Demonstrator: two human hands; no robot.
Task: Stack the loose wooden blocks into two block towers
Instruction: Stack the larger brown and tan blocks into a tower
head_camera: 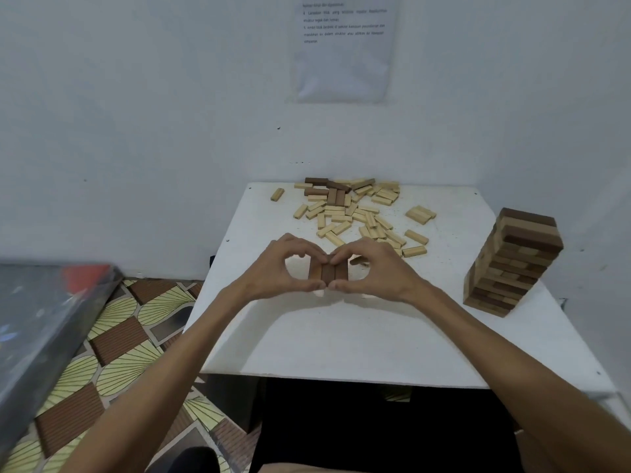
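The fingers (302, 241) of the left hand (269, 271) and the right hand (382, 271) were curled into two arcs meeting tip to tip, forefingers at the far ends and thumbs at the near ends of three brown blocks (328, 275), pinching the row between them. That row lay flat near the middle of the white surface (341, 336), with the pile of loose blocks (348, 213) beyond it and a tall tower (512, 264) well apart to the right. To square this base well, I judged, both hands should press evenly inward until ends and sides sat flush, since a skewed base would tilt every layer above. The thumbs hid the near ends, so their alignment could not be told, nor whether another layer lay beneath. A pale block (358, 261) behind the right hand was partly covered, and the print on the wall sheet (345, 56) was too blurred to read.
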